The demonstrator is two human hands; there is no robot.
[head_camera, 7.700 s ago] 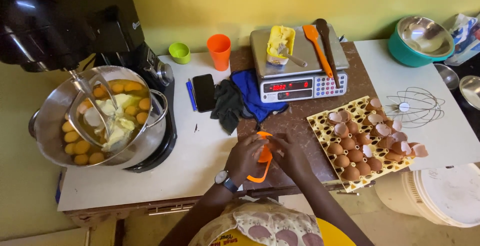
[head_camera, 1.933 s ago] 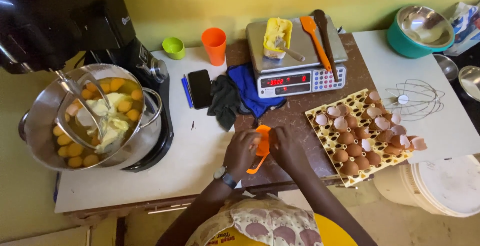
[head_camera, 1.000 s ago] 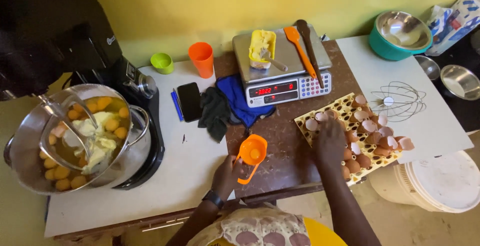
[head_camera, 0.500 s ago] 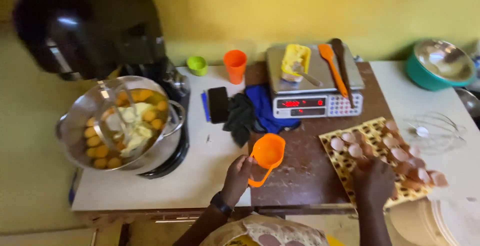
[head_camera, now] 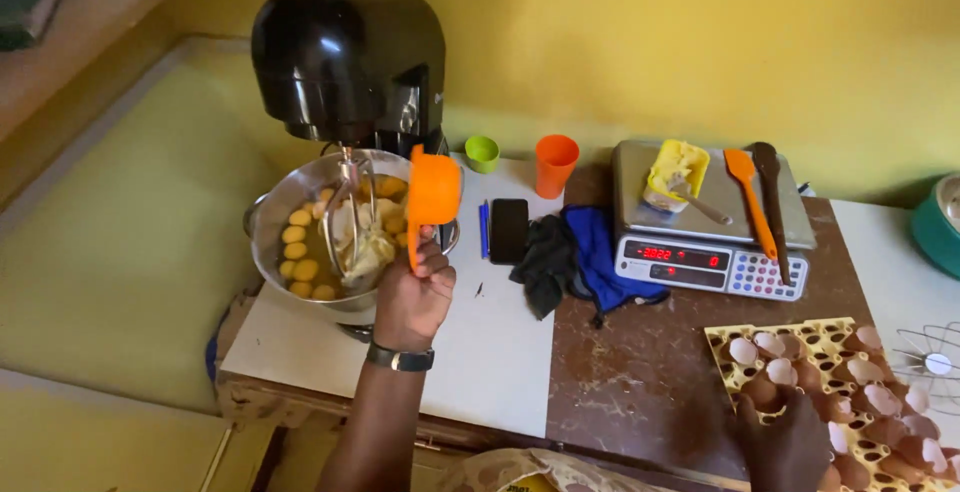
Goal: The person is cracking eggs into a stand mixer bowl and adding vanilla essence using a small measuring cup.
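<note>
My left hand (head_camera: 412, 297) grips the handle of an orange measuring cup (head_camera: 433, 192) and holds it tipped on its side over the rim of the steel mixer bowl (head_camera: 268, 218). Several egg yolks and a lump of butter lie in that bowl around the beater of the black stand mixer (head_camera: 350, 62). My right hand (head_camera: 785, 442) rests low on the yellow egg tray (head_camera: 728, 338), among brown eggs and empty shells; whether it holds an egg is hidden.
A digital scale (head_camera: 712, 227) carries a yellow butter tub, an orange spatula and a dark spoon. A phone (head_camera: 508, 230), blue and dark cloths (head_camera: 572, 257), an orange cup (head_camera: 555, 164) and a small green cup (head_camera: 482, 153) lie between mixer and scale. A wire whisk (head_camera: 930, 362) sits far right.
My left hand has carried the orange cup from the brown tabletop up and left to the mixer bowl and tipped it. My right hand stays at the egg tray.
</note>
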